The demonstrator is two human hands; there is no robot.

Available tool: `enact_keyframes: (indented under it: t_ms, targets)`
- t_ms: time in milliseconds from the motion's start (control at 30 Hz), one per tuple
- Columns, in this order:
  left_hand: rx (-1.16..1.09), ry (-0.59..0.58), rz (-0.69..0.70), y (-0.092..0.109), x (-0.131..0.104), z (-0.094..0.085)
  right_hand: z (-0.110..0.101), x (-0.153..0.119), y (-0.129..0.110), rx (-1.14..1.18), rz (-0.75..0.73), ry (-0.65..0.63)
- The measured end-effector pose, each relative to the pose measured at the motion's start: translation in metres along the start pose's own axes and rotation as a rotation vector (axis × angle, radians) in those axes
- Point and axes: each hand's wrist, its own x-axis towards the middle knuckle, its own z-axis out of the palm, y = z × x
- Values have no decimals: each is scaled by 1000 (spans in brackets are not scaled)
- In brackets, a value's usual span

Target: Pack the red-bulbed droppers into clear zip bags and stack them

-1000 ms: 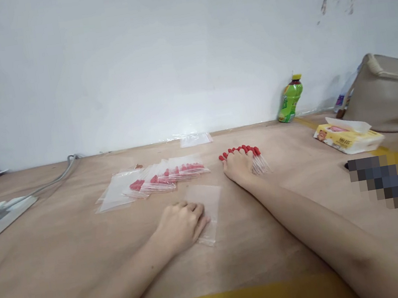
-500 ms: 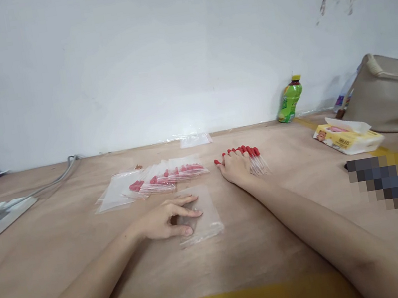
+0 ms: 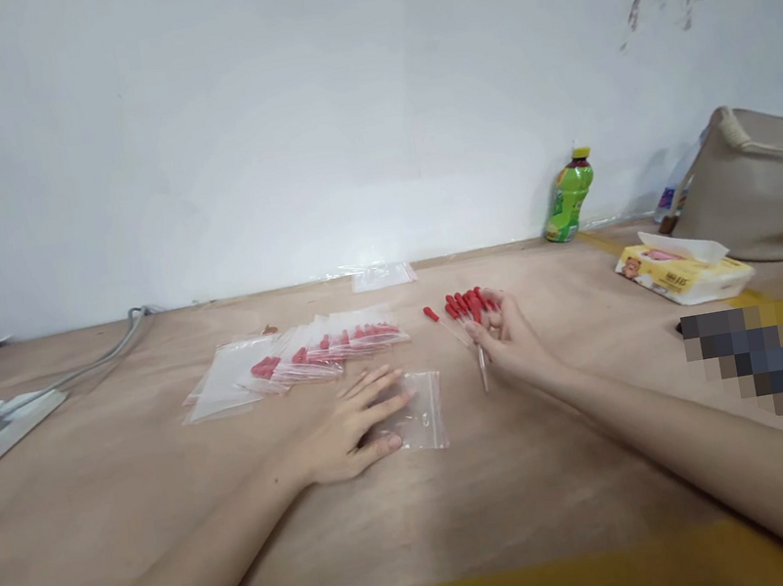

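The left hand [image 3: 357,427] lies palm down, fingers spread and loose, over the left part of a clear zip bag [image 3: 426,411] on the near middle of the table [image 3: 370,534]. To the right, the right hand [image 3: 516,341] appears to pinch a red-bulbed dropper [image 3: 483,372] between thumb and fingers, its thin clear stem pointing to the near side. More red-bulbed droppers [image 3: 451,308] lie just beyond those fingertips, and a fan of filled bags [image 3: 304,356] spreads far left. The dropper should be very light, with a soft, squeezable bulb and a stiff, perhaps fragile stem, so the base of the bulb looks the best hold; the bag is likely limp and slippery, best taken by its edge
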Motion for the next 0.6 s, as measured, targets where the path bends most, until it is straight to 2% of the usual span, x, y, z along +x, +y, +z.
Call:
enact_keyframes:
  t_ms: [100, 167, 367, 600]
  targets:
    - [-75, -53, -108, 6, 5, 9, -5, -22, 4, 225, 182, -14]
    - [-99, -51, -167, 13, 8, 12, -2, -31, 4, 327, 250, 7]
    - [-110, -13, -217, 21, 10, 13, 9, -33, 4, 361, 222, 13]
    - [-99, -31, -232, 23, 12, 10, 8, -34, 3, 316, 234, -11]
